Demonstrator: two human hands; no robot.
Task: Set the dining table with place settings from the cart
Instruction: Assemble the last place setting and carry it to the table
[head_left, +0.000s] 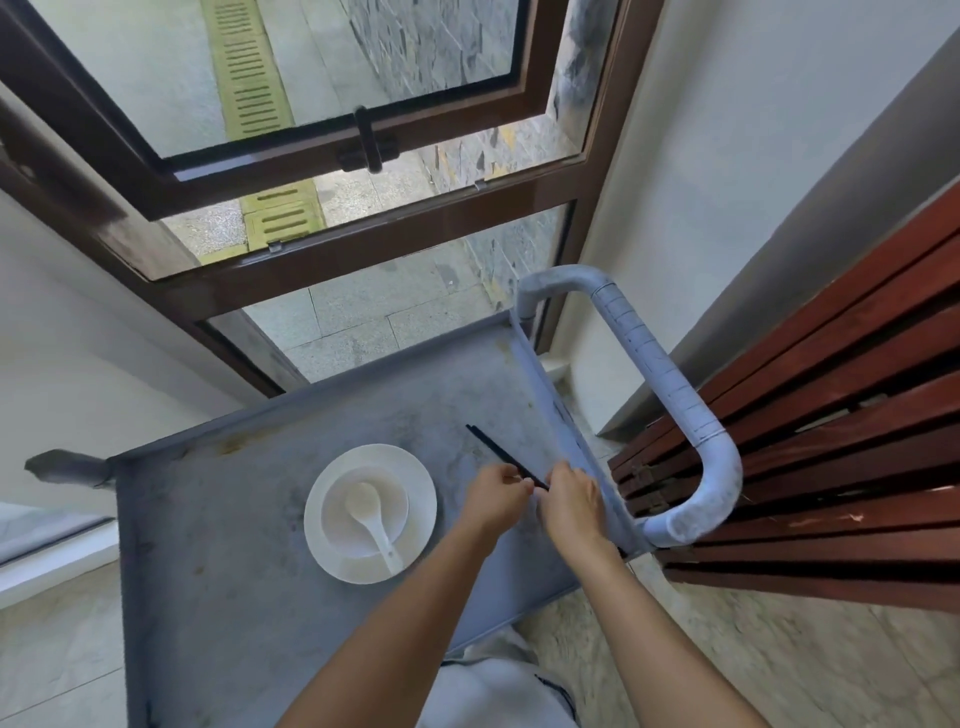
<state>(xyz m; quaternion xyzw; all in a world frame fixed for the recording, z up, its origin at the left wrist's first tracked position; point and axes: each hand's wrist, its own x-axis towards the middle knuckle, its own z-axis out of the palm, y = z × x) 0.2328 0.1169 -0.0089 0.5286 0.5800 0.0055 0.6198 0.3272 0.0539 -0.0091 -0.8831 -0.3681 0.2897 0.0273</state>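
Nearest the camera, two bare forearms reach forward over the cart, with pale clothing showing below them. The left hand and right hand are close together, almost touching. Both have curled fingers pinching the near end of the black chopsticks. The sticks run away from the hands toward the cart's far right, their tips low over the tray or resting on it. Which of the two cannot be told.

Just left of the hands sits a white plate with a bowl on it and a spoon lying in the bowl, handle toward the person. The cart's raised right wall and its grey handle stand just beside the right hand. Dark red wooden slats lie beyond the handle, and a brown-framed window is farther off. No dining table can be made out.

The step looks like gathering the chopsticks into an even pair before lifting them. The main risk is that the thin, smooth sticks are held only at one end. They could splay or slip out, then roll across the tray or drop over the edge to the floor. Swinging the long free ends round could knock them against the cart wall or handle. The left hand pulling back could clip the plate rim and jolt the spoon out of the bowl.
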